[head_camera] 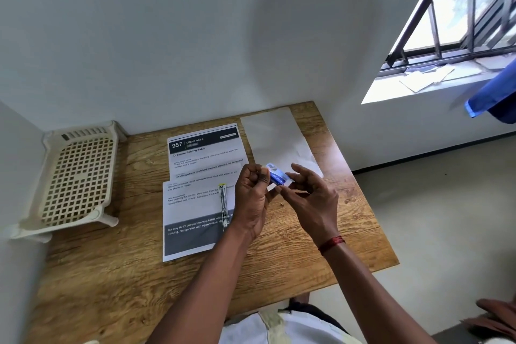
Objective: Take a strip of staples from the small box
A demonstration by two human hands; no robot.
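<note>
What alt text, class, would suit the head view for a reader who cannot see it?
Two hands, left hand and right hand, hold a small blue box above a wooden table, beside printed sheets bearing a metal stapler.

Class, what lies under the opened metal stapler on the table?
The opened metal stapler rests on a printed white sheet atop the wooden table; its lower end and print beneath are covered.

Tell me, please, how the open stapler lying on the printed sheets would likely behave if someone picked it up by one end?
The stapler lies opened out flat, so its hinged halves would probably swing or fold. It looks like metal, so likely stiff and fairly heavy for its slim size. On the printed sheets, a push might drag the paper along.
</note>
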